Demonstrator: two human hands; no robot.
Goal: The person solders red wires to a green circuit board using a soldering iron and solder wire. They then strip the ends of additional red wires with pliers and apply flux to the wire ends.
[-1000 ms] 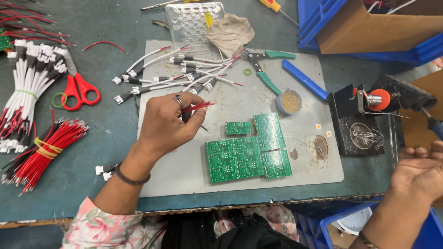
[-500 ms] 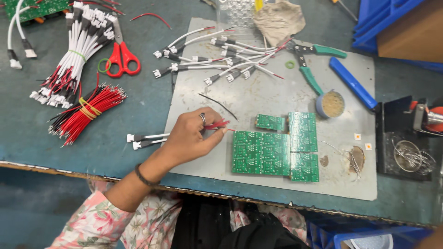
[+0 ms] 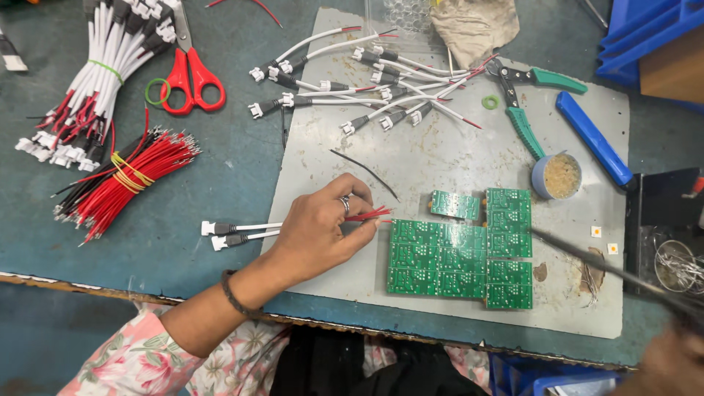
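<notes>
My left hand point(image 3: 319, 235) rests on the grey mat point(image 3: 440, 154) and pinches a few short red wires point(image 3: 370, 214), their ends pointing at the left edge of the green circuit boards point(image 3: 447, 257). Two white connector cables point(image 3: 235, 233) trail out from under that hand to the left. A smaller green board point(image 3: 455, 205) lies just above the panel. My right hand point(image 3: 664, 363), blurred at the bottom right corner, grips a dark soldering iron point(image 3: 609, 268). Its tip reaches the right side of the boards.
Red scissors point(image 3: 187, 73), a white cable bundle point(image 3: 95, 73) and a red wire bundle point(image 3: 128, 180) lie left. Loose white cables point(image 3: 352, 88), green-handled cutters point(image 3: 524, 110), a blue tool point(image 3: 594, 139) and a small round tin point(image 3: 557, 176) sit behind. A black stand point(image 3: 671, 242) is at right.
My left hand has settled lower on the mat with the red wires, next to the boards. My right hand, open a second ago, now brings the soldering iron in from the right.
</notes>
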